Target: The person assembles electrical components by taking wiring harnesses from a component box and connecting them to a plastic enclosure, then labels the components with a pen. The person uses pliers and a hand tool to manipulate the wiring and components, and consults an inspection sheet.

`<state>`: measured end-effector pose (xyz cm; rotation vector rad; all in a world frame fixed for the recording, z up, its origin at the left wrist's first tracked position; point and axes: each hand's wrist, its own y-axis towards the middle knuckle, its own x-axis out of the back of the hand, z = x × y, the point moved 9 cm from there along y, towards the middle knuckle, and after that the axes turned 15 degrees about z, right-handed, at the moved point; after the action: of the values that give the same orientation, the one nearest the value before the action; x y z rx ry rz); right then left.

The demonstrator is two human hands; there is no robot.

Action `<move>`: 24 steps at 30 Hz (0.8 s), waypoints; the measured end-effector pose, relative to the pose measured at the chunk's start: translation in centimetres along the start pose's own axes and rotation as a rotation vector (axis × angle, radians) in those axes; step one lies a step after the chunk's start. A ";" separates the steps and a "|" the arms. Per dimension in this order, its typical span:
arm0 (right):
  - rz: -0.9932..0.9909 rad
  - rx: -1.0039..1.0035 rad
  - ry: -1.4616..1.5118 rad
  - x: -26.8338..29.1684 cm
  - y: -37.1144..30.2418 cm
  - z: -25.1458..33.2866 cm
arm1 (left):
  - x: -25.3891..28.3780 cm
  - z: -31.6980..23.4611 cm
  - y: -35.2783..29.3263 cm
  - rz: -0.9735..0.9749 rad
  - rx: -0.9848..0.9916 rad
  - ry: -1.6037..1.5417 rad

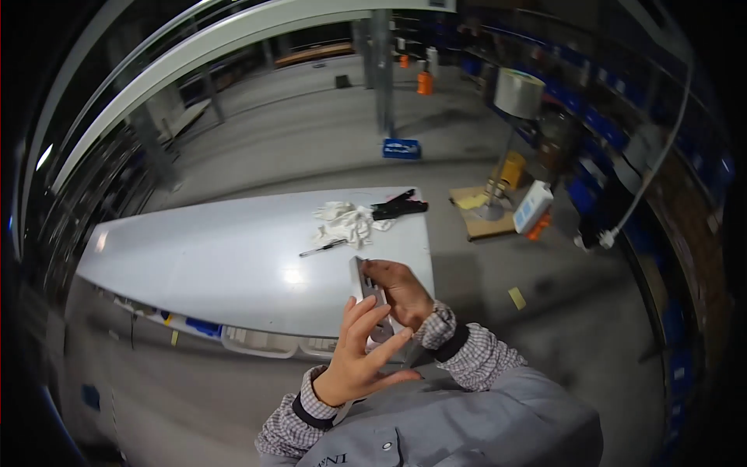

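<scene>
My right hand [401,292] is closed around a narrow, light grey, box-like piece [356,280], with the thumb near its far end. A dark recess shows on the piece's face; its exact kind cannot be made out. My left hand [362,359] has its fingers spread, close to the near part of the piece, and I cannot tell whether they touch it. Beyond my hands, crumpled white cloth or gloves [342,224] lie on the white table [194,249]. Beside them are a black tool [401,207] and a thin screwdriver-like tool [322,248].
Clear plastic bins [261,342] sit beneath the table's near edge. A blue box [401,149] stands on the floor beyond it. To the right are a stand with a large pale roll [520,93], a white-and-blue device [533,206] and shelves with blue bins [599,121].
</scene>
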<state>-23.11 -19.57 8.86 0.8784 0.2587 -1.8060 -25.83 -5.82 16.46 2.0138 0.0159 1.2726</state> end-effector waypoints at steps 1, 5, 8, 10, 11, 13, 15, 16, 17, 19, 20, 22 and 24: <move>0.072 -0.098 0.051 -0.7 -0.4 -1.2 | -0.7 -0.3 0.4 -0.043 -0.068 0.155; 0.028 -0.117 -0.033 0.8 -2.6 -2.5 | -2.2 0.9 1.5 -0.208 -0.306 0.209; -0.163 -0.065 -0.290 4.5 -7.6 -0.4 | -0.7 2.0 4.4 -0.251 -0.163 -0.067; -0.361 -0.010 -0.524 7.1 -12.3 3.9 | -0.5 3.3 6.3 -0.315 -0.057 -0.216; -0.442 0.031 -0.608 8.9 -14.5 6.0 | -0.6 4.3 7.1 -0.376 -0.040 -0.281; -0.703 0.183 -0.676 13.9 -20.9 10.3 | -3.4 6.0 8.3 -0.268 0.018 -0.407; -0.893 0.427 -0.797 14.3 -26.2 15.7 | -7.2 7.8 9.6 -0.109 0.149 -0.521; -0.949 0.472 -0.883 14.5 -27.8 17.9 | -9.4 9.1 10.0 0.020 0.236 -0.585; -1.002 0.524 -0.980 14.6 -29.0 20.1 | -11.5 10.5 10.7 0.025 0.307 -0.617; -0.940 0.489 -1.030 14.5 -28.9 22.5 | -15.3 11.7 13.2 0.185 0.422 -0.616; -0.886 0.474 -1.081 14.2 -28.5 23.5 | -17.3 12.7 14.4 0.175 0.360 -0.718; -0.768 0.387 -1.131 15.4 -26.2 24.0 | -20.8 14.2 17.5 0.260 0.386 -0.694; -0.725 0.242 -1.352 16.9 -23.8 25.5 | -24.6 16.1 20.0 0.217 0.390 -0.589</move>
<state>-58.16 -36.00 10.09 -0.5063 -0.5960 -2.7174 -32.84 -38.91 5.40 2.7262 -0.2583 0.7914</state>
